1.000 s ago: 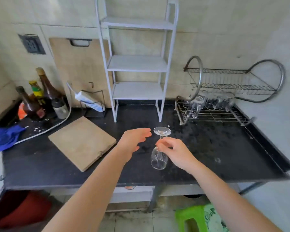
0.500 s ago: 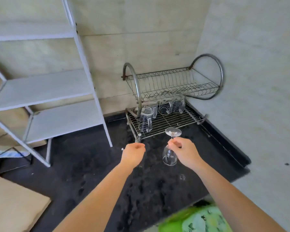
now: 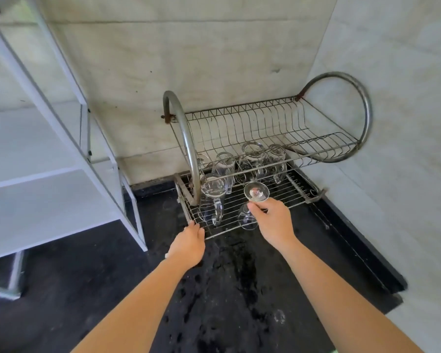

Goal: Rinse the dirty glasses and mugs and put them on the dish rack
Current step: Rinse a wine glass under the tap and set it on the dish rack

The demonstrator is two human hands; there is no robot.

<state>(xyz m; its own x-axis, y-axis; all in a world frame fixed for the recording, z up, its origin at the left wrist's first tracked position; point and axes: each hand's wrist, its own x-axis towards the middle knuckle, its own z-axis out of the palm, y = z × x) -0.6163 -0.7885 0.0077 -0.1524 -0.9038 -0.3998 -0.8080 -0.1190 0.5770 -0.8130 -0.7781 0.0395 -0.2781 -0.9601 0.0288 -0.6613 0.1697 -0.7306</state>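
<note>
A clear wine glass [image 3: 255, 193] hangs upside down, foot up, over the front of the wire dish rack's [image 3: 301, 197] lower shelf. My right hand [image 3: 273, 220] pinches its stem just under the foot; the bowl is at about shelf level. My left hand [image 3: 189, 242] touches the rack's front left corner with curled fingers; whether it grips the wire is unclear. Several clear glass mugs [image 3: 214, 194] and glasses [image 3: 252, 161] stand inverted on the lower shelf. The upper plate shelf [image 3: 265, 126] holds nothing.
The rack sits in the back right corner of a wet black counter [image 3: 227, 289], against tiled walls. A white shelf unit [image 3: 61, 149] stands to the left. The counter's raised edge [image 3: 362, 250] runs along the right.
I have moved closer to the rack. My right hand carried the inverted wine glass forward over the lower shelf. My left hand reached out to the rack's front left corner.
</note>
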